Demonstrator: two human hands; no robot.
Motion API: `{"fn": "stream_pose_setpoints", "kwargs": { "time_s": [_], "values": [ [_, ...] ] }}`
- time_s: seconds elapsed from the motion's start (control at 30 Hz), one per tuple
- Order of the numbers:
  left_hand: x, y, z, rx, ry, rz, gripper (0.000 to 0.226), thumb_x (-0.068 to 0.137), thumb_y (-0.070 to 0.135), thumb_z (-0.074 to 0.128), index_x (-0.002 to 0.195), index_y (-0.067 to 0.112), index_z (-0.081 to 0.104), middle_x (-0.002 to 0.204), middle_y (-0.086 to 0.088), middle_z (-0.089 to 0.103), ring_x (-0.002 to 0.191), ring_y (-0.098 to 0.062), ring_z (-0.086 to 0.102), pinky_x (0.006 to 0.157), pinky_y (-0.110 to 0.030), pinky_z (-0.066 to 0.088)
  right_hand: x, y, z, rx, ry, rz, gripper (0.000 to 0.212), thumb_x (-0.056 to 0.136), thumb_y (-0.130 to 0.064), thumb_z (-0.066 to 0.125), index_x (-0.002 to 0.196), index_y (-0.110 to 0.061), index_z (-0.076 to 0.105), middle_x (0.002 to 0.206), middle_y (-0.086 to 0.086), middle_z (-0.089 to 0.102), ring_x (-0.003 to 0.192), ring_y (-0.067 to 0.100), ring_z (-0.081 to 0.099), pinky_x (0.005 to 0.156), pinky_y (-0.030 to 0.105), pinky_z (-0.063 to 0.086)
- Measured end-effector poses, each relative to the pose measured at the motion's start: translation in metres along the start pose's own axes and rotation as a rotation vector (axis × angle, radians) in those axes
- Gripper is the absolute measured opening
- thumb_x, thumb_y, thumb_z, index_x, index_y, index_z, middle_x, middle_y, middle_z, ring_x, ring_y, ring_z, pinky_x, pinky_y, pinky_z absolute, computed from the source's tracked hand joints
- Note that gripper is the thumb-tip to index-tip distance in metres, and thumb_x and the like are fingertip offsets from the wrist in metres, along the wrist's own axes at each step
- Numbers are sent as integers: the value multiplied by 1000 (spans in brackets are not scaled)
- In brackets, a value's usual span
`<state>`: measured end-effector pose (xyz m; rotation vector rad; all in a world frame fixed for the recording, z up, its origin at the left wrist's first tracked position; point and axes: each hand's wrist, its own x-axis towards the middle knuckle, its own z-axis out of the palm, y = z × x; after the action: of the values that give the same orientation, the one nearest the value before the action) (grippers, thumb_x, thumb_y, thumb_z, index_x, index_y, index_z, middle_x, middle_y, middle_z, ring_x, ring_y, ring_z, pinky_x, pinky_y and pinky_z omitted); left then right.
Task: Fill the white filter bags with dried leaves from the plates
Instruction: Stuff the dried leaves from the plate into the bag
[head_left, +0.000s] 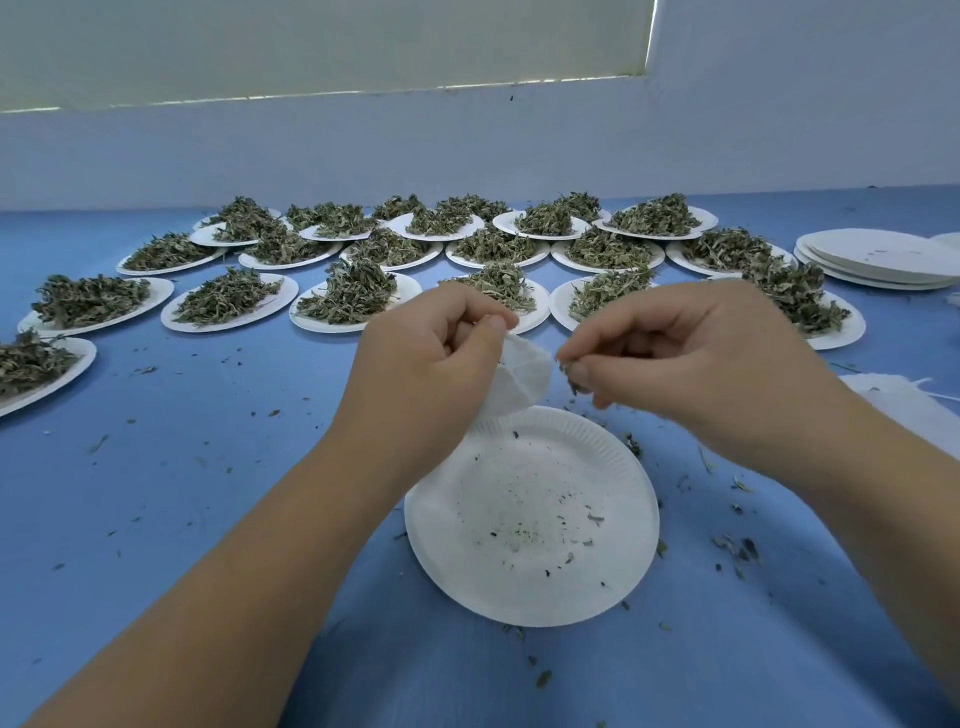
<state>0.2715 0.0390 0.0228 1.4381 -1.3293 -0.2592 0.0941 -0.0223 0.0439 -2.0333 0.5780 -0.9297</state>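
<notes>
Blue table (156, 493): open strips near left and near right, littered with leaf crumbs; a wall bounds the far edge. Far rows of plates (228, 327), each heaped with dried leaves (353, 291); stack of bare plates (878, 260) far right. Near plate (613, 587) holds crumbs only. Filter bag (522, 374) hangs above its far rim, mouth edge pinched by left hand (431, 353). Right hand (691, 348), fingertips together on leaf bits, sits just beside the mouth.

- Surface: blue table (156, 493), strewn with leaf scraps (737, 551).
- Near: one paper plate (452, 561), crumbs only.
- Far side: plates (332, 326) heaped with dried leaves (353, 291).
- Right: stack of empty plates (883, 260); white filter bags (904, 410) nearer.
</notes>
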Motion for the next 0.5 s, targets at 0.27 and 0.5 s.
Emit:
{"fn": "stream_pose_setpoints", "kwargs": {
  "time_s": [0.27,0.5],
  "values": [
    [-6,4,7,-38,-43,-3,19,92,10,57,82,19,70,44,11,38,40,-4,33,41,-9,28,0,14,33,-488,165,-141,16,79,-12,74,75,-27,70,65,-19,60,67,-10,54,63,6,40],
    [-7,5,8,-49,-35,-1,19,92,12,58,81,21,71,44,12,41,40,-3,36,42,-8,27,3,18,30,-354,112,-131,17,82,-16,72,80,-32,74,84,-15,66,70,4,53,64,9,38]
  ]
}}
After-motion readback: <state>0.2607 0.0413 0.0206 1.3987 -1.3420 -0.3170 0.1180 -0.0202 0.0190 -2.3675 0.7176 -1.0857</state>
